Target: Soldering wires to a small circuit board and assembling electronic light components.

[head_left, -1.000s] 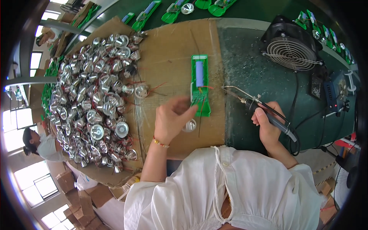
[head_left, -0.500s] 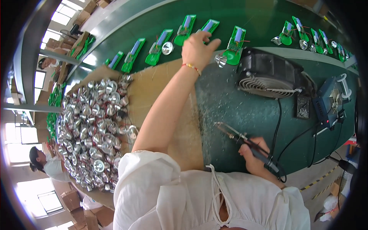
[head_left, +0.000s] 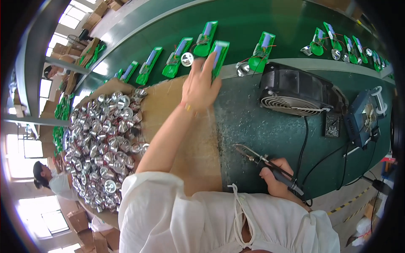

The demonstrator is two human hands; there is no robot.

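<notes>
My left hand [head_left: 200, 86] reaches far forward and grips a green circuit board with a blue cell [head_left: 218, 55] at the edge of the green conveyor belt [head_left: 253, 21]. A small silver reflector cup [head_left: 187, 59] lies just left of that board. My right hand [head_left: 276, 179] stays near my body and holds a soldering iron [head_left: 261, 162], its tip pointing left over the green bench top. A brown cardboard sheet [head_left: 198, 139] lies under my left forearm.
Several more green boards [head_left: 261, 50] lie along the belt. A heap of silver reflector cups [head_left: 101, 139] covers the left of the cardboard. A black fan [head_left: 295, 95] and a soldering station [head_left: 365, 120] stand on the right. Another person [head_left: 52, 183] sits at far left.
My left hand has drawn back from the belt towards me, now dragging a green board off its near edge. The right hand keeps the soldering iron almost still.
</notes>
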